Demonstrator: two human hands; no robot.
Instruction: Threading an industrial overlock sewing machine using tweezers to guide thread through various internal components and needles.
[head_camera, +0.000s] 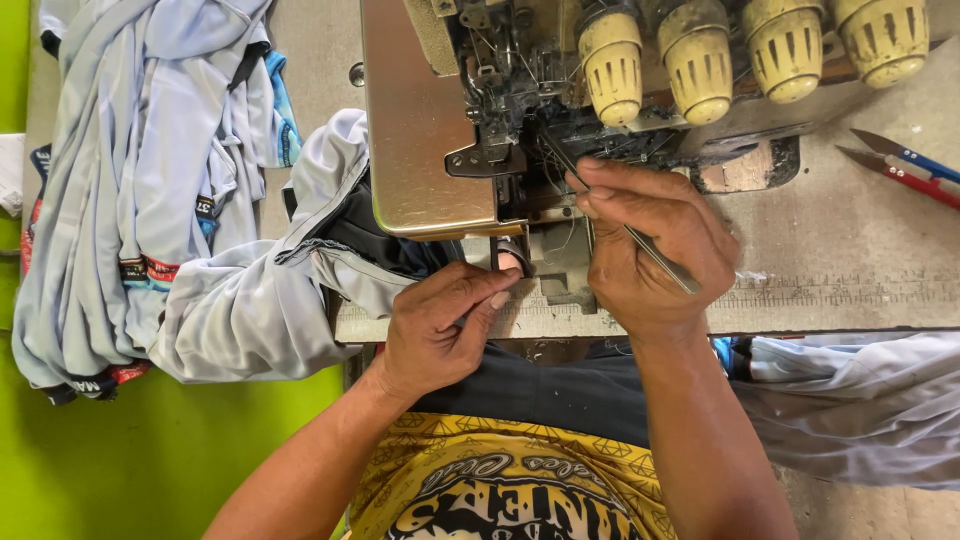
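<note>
We look down on a grey, worn worktable (850, 270) that fills the frame from 12 to 3 o'clock, with a printed ruler strip along its near edge. At 9 and 7 o'clock a bright green surface (150, 460) shows beyond it. Pale grey garments (150, 180) lie heaped from 10 to 8 o'clock, with small dark and red labels on their hems, and another grey piece (860, 400) hangs at 4 o'clock.

One overlock sewing machine (430, 140) sits at 12 o'clock, its flat plate a dull gold. We count four yellowed tension knobs (695, 60) in a row along the top, running toward 1 o'clock. One pair of snips (905, 170) with red and blue handles lies at 2 o'clock on the table.

Our left hand (440, 330) sits just below centre, thumb and forefinger pinched narrow at the presser foot (510, 255), on what we cannot tell. Our right hand (650, 250) is closed around slim metal tweezers (640, 240), whose tips point to 11 o'clock into the dark threading area just under the knobs.
</note>
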